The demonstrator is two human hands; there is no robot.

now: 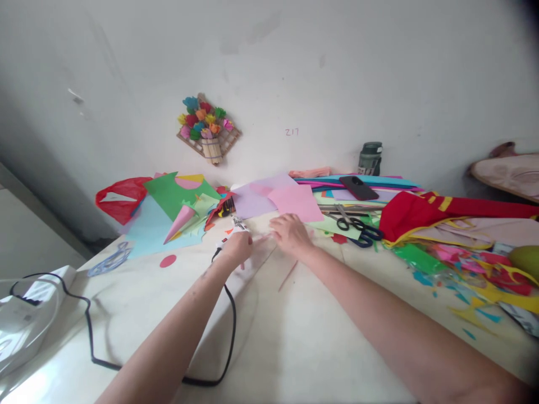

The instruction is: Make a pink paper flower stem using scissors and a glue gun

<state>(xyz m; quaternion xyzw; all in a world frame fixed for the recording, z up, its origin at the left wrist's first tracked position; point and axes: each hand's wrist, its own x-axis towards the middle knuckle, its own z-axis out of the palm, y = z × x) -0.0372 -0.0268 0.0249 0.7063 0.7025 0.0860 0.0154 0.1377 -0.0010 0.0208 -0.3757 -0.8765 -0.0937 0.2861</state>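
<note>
My left hand (237,248) is closed beside a white glue gun (239,224) with a black cord; a small pink bit shows below the fist, but what the fingers grip is hidden. To its right, my right hand (291,234) lies low over the table with its fingers spread and bent, just in front of a pink paper sheet (296,202). A faint pinkish strip runs by its fingertips, blurred. Below that hand a thin pink-brown strip (288,276) lies on the table (269,336). A pink paper cone (180,222) and a red paper circle (168,261) are on the left.
Scissors (356,224) and a phone (359,188) lie right of centre, with a bottle (370,159) behind. Red cloth (408,216) and paper scraps (471,269) cover the right side. A power strip (46,289) stands left; the black cord (233,320) loops across the front.
</note>
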